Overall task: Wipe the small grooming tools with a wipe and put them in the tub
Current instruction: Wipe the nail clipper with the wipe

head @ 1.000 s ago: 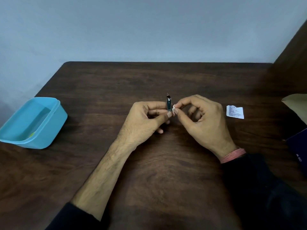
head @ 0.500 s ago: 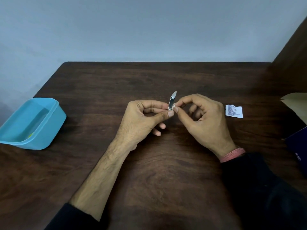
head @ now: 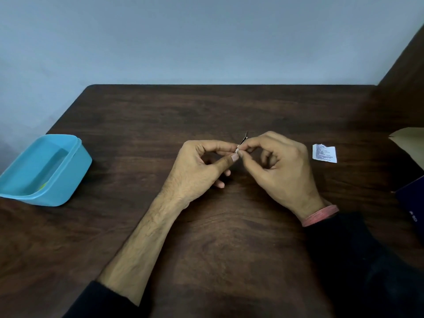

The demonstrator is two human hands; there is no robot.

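Note:
A small metal grooming tool (head: 245, 138), thin and dark, sticks up between my two hands above the middle of the table. My left hand (head: 202, 166) pinches its lower end between thumb and forefinger. My right hand (head: 282, 166) pinches a small white wipe (head: 238, 149) against the tool's base, fingertips touching the left thumb. Most of the tool and the wipe are hidden by my fingers. The blue tub (head: 46, 171) stands open at the table's left edge, with something small and yellow-green inside.
A torn white sachet wrapper (head: 324, 153) lies on the dark wooden table (head: 229, 237) right of my right hand. A tan paper bag (head: 410, 143) and a dark blue box (head: 413, 207) sit at the right edge. A wall runs behind the table.
The tool has turned in my fingers, from flat-on and upright to edge-on and leaning right. My right fingertips have slid closer over it with the wipe. The tub and the wrapper stay put.

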